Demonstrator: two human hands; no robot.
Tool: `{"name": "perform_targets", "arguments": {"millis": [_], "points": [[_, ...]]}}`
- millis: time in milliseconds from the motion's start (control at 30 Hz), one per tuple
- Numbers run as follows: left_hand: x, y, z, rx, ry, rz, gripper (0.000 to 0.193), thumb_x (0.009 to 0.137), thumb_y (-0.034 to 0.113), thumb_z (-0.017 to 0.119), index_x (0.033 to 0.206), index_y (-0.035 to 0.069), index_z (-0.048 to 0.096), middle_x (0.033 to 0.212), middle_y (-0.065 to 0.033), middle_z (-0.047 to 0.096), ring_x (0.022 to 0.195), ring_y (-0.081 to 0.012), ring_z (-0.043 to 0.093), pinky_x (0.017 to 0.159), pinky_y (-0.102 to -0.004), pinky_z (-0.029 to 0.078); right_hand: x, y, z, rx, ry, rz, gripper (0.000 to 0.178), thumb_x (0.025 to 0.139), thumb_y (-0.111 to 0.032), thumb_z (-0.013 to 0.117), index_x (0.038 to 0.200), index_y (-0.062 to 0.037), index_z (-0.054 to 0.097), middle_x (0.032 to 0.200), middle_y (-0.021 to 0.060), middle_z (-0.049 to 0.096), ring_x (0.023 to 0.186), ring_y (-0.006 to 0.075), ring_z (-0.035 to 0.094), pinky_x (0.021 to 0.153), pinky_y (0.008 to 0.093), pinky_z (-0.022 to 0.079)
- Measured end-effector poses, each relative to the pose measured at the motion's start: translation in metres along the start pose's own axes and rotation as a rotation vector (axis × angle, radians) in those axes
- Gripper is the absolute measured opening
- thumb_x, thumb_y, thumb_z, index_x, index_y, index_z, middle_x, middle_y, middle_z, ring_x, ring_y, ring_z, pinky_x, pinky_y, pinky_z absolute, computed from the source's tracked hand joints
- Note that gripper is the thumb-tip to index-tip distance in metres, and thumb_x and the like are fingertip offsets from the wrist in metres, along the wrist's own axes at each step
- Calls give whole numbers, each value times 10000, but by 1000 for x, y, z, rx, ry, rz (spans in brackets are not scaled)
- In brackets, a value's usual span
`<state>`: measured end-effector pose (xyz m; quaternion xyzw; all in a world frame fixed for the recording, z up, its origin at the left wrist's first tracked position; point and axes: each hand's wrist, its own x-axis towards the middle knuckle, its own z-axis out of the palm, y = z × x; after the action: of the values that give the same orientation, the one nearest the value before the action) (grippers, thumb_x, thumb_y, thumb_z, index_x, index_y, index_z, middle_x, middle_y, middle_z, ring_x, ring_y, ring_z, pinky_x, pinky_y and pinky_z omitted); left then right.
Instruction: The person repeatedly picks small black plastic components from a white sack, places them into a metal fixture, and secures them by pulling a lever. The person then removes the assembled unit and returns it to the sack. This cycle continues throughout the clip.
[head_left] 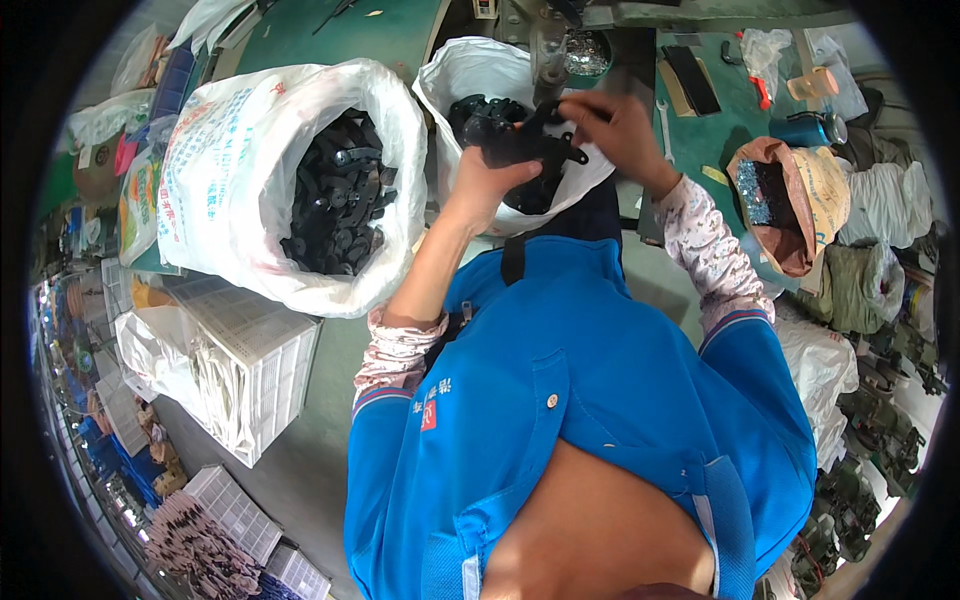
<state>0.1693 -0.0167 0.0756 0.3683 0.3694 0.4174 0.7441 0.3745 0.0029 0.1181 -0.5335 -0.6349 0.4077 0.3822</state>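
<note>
My left hand is closed around a dark, irregular black part, its thumb lying across the near side. A small lug with a hole sticks out at the part's right end. My right hand has its fingers pinched together close to the part's upper right; what they hold, if anything, is hidden. Both hands are over a white woven sack with more black parts inside. Just beyond them stands the upright metal column of a machine, beside a bowl of small shiny metal pieces.
To the left, a large white sack gapes open, full of black parts. Below it is a white plastic crate. On the right are a wrench, a phone-like black slab, a blue flask and a brown bag of small metal pieces.
</note>
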Motion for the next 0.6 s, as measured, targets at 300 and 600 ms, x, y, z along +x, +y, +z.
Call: {"name": "perform_targets", "arguments": {"millis": [300,600], "points": [[5,3,-3,-133,89,-36,432,746,-98,639,1158,-4,546,1016,-93,627,910,-174,608,830,-287,487,43,-35,-32,91,8,150,270,918,-190,547,1093,2,618,752,41,645,566,62,583,438,166,398],[16,-7,-11,-92,131,-26,338,750,-80,664,1065,-2,570,940,-96,642,809,-200,638,718,-326,553,35,-4,-15,280,-30,223,347,942,-277,512,1177,-28,562,924,63,637,703,110,622,548,203,464]]}}
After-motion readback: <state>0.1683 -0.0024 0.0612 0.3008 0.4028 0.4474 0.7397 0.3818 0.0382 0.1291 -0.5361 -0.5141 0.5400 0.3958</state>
